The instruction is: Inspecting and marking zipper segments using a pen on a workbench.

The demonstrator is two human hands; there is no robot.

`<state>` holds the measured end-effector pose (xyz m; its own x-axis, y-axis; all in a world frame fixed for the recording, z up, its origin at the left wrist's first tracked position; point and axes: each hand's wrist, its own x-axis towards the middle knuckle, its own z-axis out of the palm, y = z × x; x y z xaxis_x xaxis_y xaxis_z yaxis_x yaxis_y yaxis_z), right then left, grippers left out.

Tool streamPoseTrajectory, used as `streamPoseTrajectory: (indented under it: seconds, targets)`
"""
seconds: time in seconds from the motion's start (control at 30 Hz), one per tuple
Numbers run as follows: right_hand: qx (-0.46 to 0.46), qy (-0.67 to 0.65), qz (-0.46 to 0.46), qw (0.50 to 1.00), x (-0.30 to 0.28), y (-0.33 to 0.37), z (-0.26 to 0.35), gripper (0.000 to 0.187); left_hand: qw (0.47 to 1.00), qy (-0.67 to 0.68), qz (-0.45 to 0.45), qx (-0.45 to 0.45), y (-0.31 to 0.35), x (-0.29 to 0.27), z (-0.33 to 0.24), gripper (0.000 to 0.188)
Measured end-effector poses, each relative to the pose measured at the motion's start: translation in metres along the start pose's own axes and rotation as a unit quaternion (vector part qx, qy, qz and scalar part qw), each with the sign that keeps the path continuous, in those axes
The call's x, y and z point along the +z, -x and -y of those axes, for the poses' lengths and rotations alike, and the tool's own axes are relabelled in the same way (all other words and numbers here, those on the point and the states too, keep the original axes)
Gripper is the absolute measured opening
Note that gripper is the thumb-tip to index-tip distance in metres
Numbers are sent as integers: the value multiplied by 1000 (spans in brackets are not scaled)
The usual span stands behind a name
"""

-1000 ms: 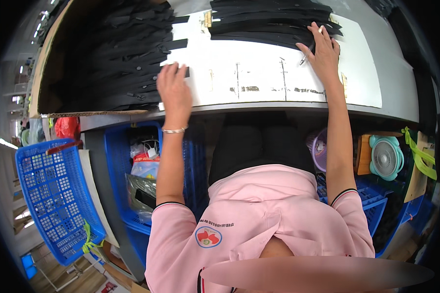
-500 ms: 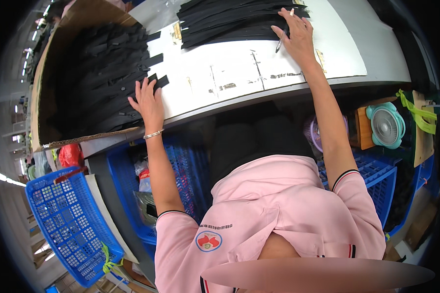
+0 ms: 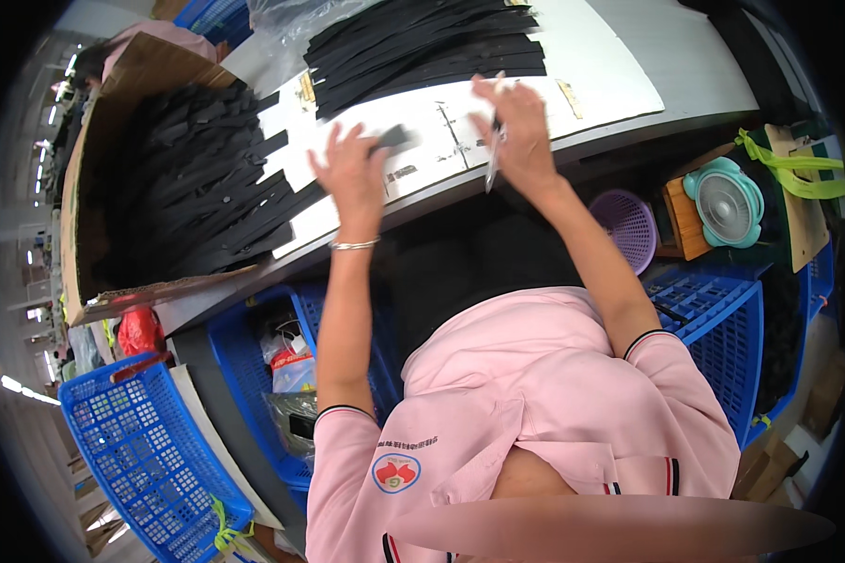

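Observation:
My left hand (image 3: 352, 174) is over the white board (image 3: 620, 70), closed on the end of a black fabric strip (image 3: 394, 139). That end is blurred by motion; the strip appears to trail back under the hand toward the box. Facing it, my right hand (image 3: 521, 131) grips a slim, silvery pointed tool (image 3: 494, 161), too blurred to name exactly. Something small and white is at a fingertip of that hand. Many loose black strips (image 3: 188, 178) fill the cardboard box (image 3: 80, 235) at left. More strips (image 3: 413, 52) lie side by side on the board's far part.
Black marks and lines show on the board. Below the table's front edge are a purple basket (image 3: 624, 225), a teal fan (image 3: 728, 206) and blue crates (image 3: 723, 361). A blue basket (image 3: 141, 450) stands at the lower left, and clear plastic (image 3: 296, 28) lies at the back.
My left hand has moved right from the box's edge, drawing a black strip with it. My right hand has come left and nearer, off the laid-out strips, keeping the silvery tool. The view has shifted.

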<state>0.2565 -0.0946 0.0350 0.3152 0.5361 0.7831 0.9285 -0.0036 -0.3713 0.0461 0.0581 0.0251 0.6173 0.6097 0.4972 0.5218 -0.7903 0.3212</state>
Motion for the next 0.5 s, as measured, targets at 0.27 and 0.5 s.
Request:
streamPoseTrajectory:
  seconds: [0.27, 0.5]
  targets:
    - [-8, 37, 134, 990, 8, 43, 12, 43, 997, 45, 59, 20, 7, 36, -74, 42]
    - [17, 122, 119, 985, -32, 55, -34, 52, 994, -10, 110, -19, 35, 15, -56, 51]
